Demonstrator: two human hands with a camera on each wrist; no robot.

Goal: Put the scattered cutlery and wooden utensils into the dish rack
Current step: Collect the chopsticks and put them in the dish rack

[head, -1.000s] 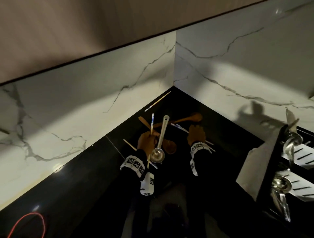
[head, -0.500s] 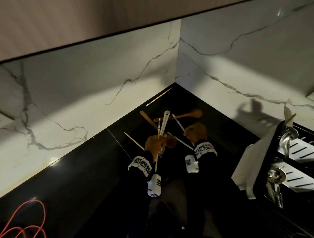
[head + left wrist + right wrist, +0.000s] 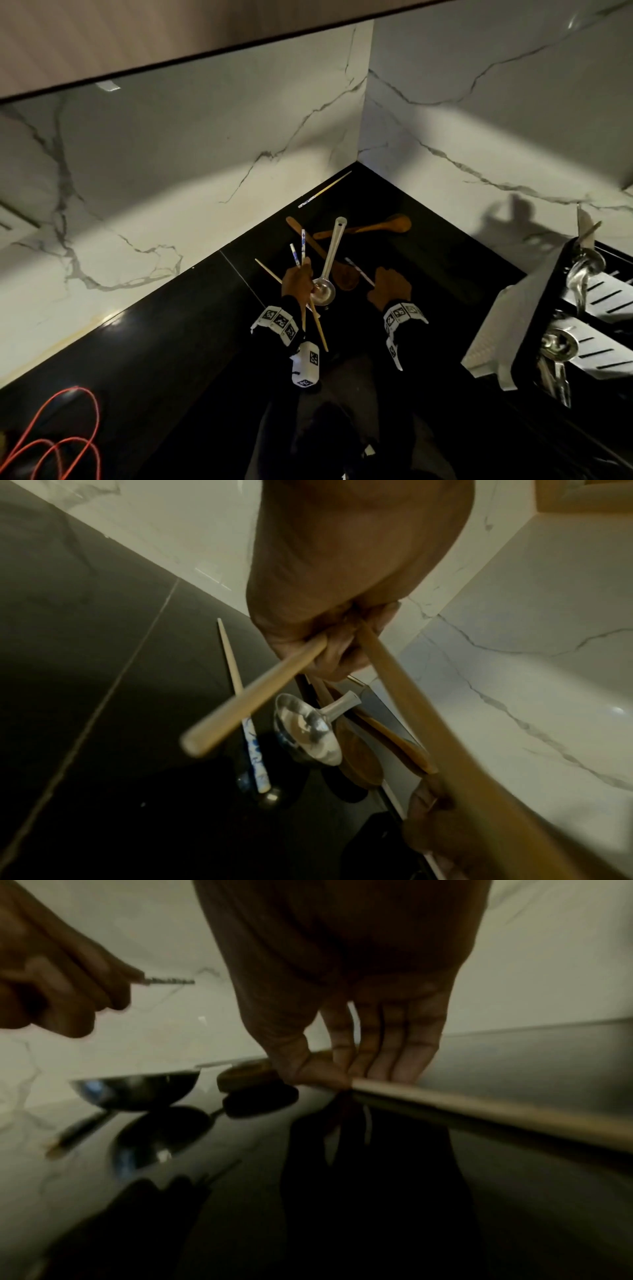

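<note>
My left hand (image 3: 297,281) grips two chopsticks (image 3: 302,245), their blue-and-white ends up and their wooden tips (image 3: 253,696) pointing back past the wrist. Just right of it a steel ladle (image 3: 329,260) lies on the black counter (image 3: 171,342), crossing a wooden spoon (image 3: 345,277). My right hand (image 3: 375,284) is down on the counter, thumb and fingers (image 3: 377,1058) pinching another chopstick (image 3: 479,1110) that lies flat. A second wooden spoon (image 3: 373,226) lies further back. One chopstick (image 3: 325,188) rests by the wall and one (image 3: 269,270) left of my left hand. The dish rack (image 3: 534,342) stands at the right.
Marble walls meet in a corner (image 3: 363,137) just behind the utensils. The rack holds steel ladles (image 3: 558,346) and white slotted trays (image 3: 609,294), with a white cloth (image 3: 503,325) over its near side. A red cable (image 3: 58,442) lies at the front left.
My right hand lifted a chopstick, which now sits in my left hand beside the first one. The right hand then dropped back to the counter onto another chopstick.
</note>
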